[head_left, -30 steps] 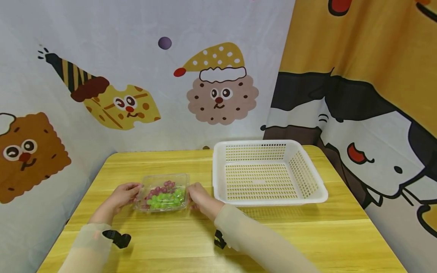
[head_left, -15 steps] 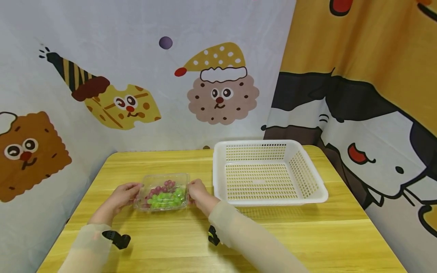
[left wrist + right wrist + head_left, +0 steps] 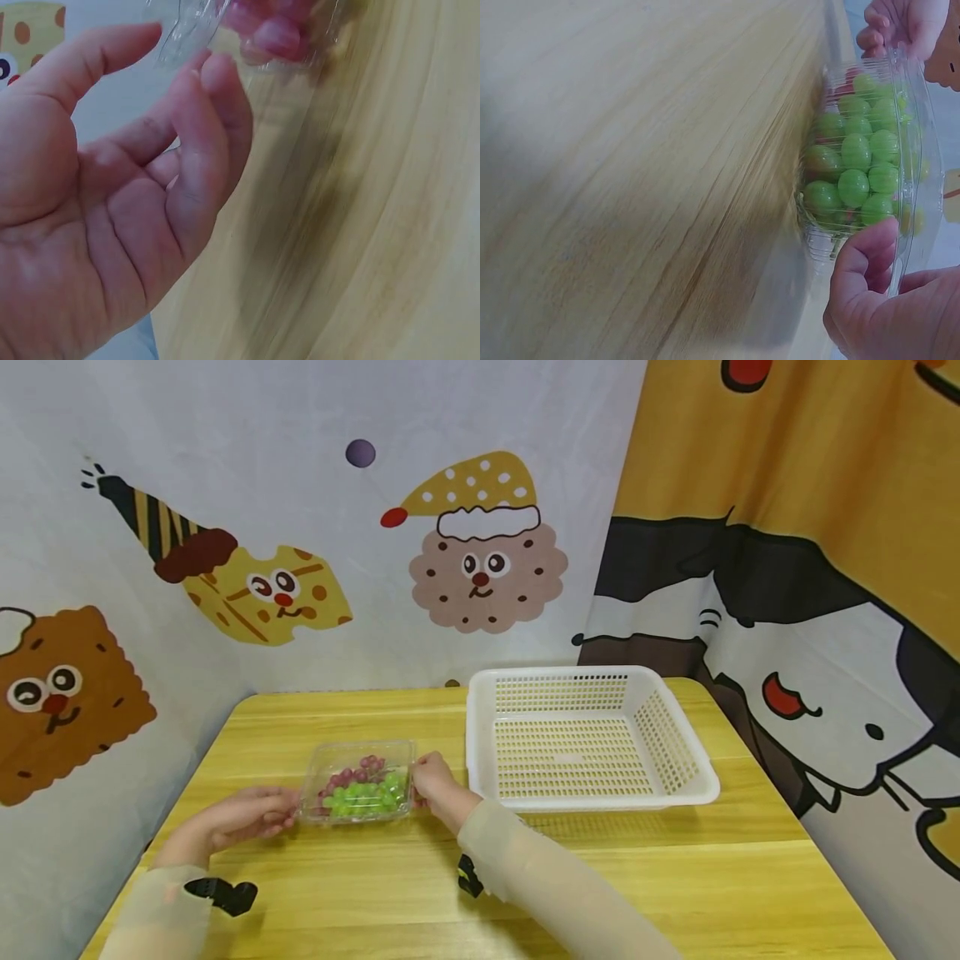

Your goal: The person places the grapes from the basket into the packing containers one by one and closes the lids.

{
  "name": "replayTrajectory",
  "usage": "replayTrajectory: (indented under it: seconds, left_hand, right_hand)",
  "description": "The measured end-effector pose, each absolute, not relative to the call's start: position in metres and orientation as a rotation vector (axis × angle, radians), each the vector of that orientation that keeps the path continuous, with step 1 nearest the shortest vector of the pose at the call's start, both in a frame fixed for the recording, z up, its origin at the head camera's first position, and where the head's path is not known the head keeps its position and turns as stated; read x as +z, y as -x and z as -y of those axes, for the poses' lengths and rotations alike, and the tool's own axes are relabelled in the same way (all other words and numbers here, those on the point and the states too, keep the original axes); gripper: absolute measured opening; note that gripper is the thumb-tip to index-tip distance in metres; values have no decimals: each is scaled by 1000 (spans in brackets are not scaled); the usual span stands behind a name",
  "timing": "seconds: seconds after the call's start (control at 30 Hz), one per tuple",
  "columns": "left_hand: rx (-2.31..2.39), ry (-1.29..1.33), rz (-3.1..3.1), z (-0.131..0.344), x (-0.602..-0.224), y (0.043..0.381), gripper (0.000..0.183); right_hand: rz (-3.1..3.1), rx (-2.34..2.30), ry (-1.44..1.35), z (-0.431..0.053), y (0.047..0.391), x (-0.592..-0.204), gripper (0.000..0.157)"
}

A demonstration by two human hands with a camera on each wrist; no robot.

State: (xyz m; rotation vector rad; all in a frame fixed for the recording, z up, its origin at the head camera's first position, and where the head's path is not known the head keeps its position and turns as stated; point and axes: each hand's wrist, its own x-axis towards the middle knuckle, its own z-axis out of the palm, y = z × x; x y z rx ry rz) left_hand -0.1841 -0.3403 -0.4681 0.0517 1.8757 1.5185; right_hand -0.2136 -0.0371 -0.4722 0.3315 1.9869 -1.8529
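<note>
A clear plastic clamshell box (image 3: 360, 745) holds green grapes (image 3: 367, 799) and red grapes (image 3: 354, 777) at the left of the table; its lid is down. My right hand (image 3: 441, 785) pinches the box's right end, thumb on the near side and fingers behind the rim, as the right wrist view shows. At the opposite end is my left hand (image 3: 251, 817), fingertips right at the box's left corner. In the left wrist view, the left hand's thumb stands apart from its loosely bent fingers (image 3: 199, 142), with the plastic corner just beyond them.
A white perforated plastic basket (image 3: 480, 739) stands to the right of the box, toward the back, with nothing in it. Both rest on a wood-grain table (image 3: 645, 877). A printed cartoon curtain (image 3: 300, 460) hangs behind the table's back edge.
My left hand has moved left and slightly nearer, off the box's side to its corner. My right hand shifted a little early on, then stayed at the right end. The box has barely moved.
</note>
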Motion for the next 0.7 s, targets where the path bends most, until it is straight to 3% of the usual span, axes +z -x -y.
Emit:
replayTrajectory:
  seconds: [0.3,0.7]
  left_hand:
    - [1492,-94,-1789,339,-470,181,23]
    - [1500,-212,-1812,337,-474,181,26]
  right_hand:
    - [-2001,-1831,-337,36,214,-472,6]
    - [-2016,-1844,-348,36,213,-472,7]
